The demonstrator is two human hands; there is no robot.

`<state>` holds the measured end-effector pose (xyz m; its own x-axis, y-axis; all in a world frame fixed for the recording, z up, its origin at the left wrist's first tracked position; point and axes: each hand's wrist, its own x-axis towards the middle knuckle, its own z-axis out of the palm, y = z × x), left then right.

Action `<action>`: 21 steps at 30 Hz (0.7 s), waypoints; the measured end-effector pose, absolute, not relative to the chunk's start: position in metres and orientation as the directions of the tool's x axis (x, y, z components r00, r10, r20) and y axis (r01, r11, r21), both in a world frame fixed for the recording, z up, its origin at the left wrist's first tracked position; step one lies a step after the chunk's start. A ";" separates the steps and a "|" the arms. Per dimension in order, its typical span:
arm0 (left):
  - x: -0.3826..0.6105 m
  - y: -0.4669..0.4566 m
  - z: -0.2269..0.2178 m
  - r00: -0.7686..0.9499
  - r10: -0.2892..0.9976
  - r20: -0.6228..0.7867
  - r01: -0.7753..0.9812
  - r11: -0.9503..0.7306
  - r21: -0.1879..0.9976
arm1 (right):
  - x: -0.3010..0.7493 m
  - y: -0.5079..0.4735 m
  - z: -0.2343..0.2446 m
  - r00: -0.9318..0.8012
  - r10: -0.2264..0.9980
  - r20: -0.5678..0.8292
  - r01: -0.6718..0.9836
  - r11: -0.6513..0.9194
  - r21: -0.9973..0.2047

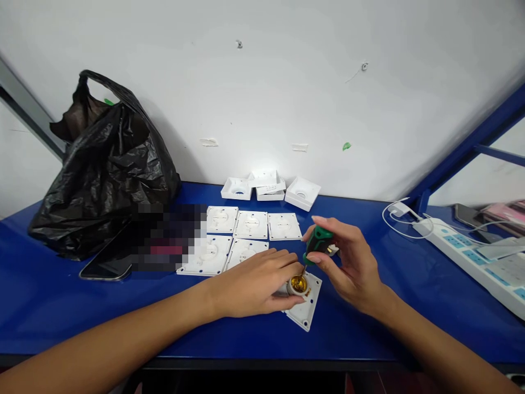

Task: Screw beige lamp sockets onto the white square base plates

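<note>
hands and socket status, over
Left hand steadies socket on its plate. Right hand grips screwdriver, tip in socket. Other plates behind, apart.

Single head-worn view, looking forward and down, close over blue table (57, 312), facing white wall (287, 82)

Blue table (369, 328) with plates (251, 225), bag (102, 180), power strip (471, 257)

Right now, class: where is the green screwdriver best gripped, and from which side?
Take the screwdriver by its stubby green handle, from the right and above: its shaft slants down into the brass socket, and the left hand crowds the left. The right hand holds it so.
</note>
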<state>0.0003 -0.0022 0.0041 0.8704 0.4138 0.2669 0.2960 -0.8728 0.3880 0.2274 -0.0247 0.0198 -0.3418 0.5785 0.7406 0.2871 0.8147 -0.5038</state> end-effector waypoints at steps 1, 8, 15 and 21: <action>0.000 -0.002 0.004 0.871 0.411 0.270 0.292 -0.874 0.388 | 0.227 -0.024 0.020 -0.345 0.576 0.741 0.275 0.817 -0.506; 0.000 -0.003 0.003 0.859 0.422 0.290 0.281 -0.862 0.422 | 0.228 -0.024 0.017 -0.327 0.647 0.688 0.324 0.761 -0.562; 0.000 -0.001 0.004 0.865 0.418 0.278 0.253 -0.842 0.477 | 0.230 -0.026 0.018 -0.324 0.719 0.615 0.303 0.695 -0.652; 0.000 -0.001 0.004 0.862 0.430 0.269 0.266 -0.835 0.482 | 0.225 -0.026 0.020 -0.315 0.707 0.634 0.304 0.708 -0.638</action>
